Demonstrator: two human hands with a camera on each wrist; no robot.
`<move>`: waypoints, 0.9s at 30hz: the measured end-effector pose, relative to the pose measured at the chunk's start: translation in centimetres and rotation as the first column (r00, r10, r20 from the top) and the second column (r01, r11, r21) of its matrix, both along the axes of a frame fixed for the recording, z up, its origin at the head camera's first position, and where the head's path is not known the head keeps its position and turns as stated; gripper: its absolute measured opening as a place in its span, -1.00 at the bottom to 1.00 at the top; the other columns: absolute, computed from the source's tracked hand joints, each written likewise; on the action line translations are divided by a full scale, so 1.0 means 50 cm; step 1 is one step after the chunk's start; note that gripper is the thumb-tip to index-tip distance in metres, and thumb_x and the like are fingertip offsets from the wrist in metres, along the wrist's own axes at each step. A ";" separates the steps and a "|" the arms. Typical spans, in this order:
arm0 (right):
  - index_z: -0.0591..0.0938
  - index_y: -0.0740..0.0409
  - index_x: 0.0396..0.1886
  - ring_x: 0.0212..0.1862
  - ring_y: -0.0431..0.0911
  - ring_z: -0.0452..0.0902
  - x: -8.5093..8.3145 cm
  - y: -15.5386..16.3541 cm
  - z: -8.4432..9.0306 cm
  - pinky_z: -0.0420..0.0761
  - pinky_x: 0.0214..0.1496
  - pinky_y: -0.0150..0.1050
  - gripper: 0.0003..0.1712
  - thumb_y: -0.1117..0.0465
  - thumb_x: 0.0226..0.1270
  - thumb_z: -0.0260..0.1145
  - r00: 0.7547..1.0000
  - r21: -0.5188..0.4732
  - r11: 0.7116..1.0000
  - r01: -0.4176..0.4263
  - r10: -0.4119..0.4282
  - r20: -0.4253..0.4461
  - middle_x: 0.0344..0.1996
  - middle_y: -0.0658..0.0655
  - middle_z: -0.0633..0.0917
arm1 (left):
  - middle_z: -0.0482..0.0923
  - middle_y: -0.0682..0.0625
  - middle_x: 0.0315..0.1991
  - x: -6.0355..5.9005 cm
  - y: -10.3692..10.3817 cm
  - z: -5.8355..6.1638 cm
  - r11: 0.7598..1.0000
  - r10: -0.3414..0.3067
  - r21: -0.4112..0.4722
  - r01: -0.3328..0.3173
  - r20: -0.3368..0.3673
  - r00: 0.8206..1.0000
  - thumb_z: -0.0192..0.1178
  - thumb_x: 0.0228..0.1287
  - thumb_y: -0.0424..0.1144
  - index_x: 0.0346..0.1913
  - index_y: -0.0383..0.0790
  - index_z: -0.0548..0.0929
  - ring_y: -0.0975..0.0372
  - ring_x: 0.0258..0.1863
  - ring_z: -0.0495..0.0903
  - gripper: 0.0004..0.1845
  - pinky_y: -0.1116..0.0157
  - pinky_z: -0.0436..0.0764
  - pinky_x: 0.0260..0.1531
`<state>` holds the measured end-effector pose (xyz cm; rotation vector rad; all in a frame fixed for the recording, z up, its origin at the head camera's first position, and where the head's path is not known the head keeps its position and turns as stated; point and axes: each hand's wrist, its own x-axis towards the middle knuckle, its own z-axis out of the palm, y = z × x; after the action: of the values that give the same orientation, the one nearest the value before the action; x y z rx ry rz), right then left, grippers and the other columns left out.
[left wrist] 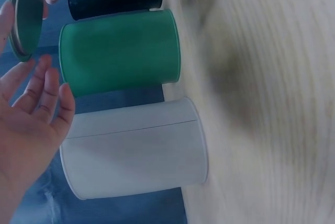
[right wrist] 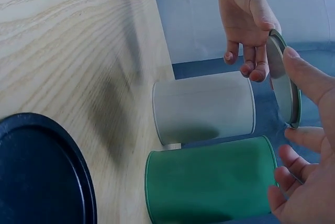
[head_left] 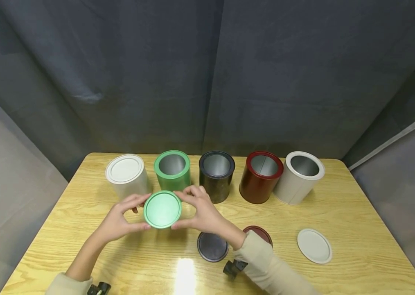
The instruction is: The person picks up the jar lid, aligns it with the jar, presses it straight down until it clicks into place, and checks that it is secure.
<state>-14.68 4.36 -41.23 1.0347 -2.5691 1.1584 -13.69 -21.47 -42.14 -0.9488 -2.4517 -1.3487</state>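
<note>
A round green lid [head_left: 162, 209] is held level above the table between both hands, its top face up in the head view. My left hand [head_left: 119, 221] pinches its left edge between thumb and fingers. On the opposite edge my right hand [head_left: 203, 212] grips it the same way, the other fingers spread loosely in the right wrist view. Just behind the lid stands the green can [head_left: 174, 182], uncovered, its metal inside showing. Left of that is a white can [head_left: 130, 184] with its lid on.
Farther right in the row stand an open black can [head_left: 216, 184], an open dark red can [head_left: 257, 186] and an open white can [head_left: 296, 188]. On the table lie a black lid [head_left: 213, 247], a red lid [head_left: 259, 232] partly under the right forearm, and a white lid [head_left: 314, 246].
</note>
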 end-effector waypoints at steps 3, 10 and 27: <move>0.50 0.12 0.15 -0.12 -0.09 0.23 -0.005 0.003 0.004 0.26 -0.07 -0.12 -0.11 -0.03 -0.31 0.57 1.000 -0.001 1.000 -0.003 0.003 -0.017 -0.15 0.05 0.44 | 0.52 0.01 -0.15 -0.004 0.003 0.008 1.000 0.007 -0.030 -0.007 0.002 1.000 0.50 -0.30 -0.34 0.14 -0.35 0.48 0.35 -0.29 0.39 -0.23 0.34 0.43 -0.36; 0.50 0.14 0.16 -0.13 -0.08 0.23 -0.018 0.006 0.016 0.26 -0.10 -0.15 -0.09 -0.03 -0.30 0.56 0.999 0.014 1.000 -0.001 0.002 -0.042 -0.14 0.06 0.45 | 0.42 0.02 -0.38 -0.015 0.009 0.018 0.999 0.008 -0.047 -0.009 -0.017 1.000 0.49 -0.37 -0.47 0.08 -0.51 0.47 0.24 -0.39 0.35 -0.24 0.34 0.41 -0.45; 0.49 0.16 0.17 -0.13 -0.09 0.21 -0.052 0.008 0.047 0.24 -0.06 -0.14 -0.09 -0.03 -0.29 0.57 0.999 0.068 0.998 -0.005 0.009 -0.045 -0.13 0.04 0.45 | 0.45 0.05 -0.42 -0.035 0.010 0.046 0.998 0.045 -0.045 -0.041 0.076 0.996 0.45 -0.20 -0.38 0.16 -0.40 0.44 0.29 -0.50 0.32 -0.27 0.35 0.38 -0.50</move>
<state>-17.25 4.77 -38.88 1.0721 -2.5879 1.0440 -15.44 -20.97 -39.85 -0.8637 -2.5527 -1.3478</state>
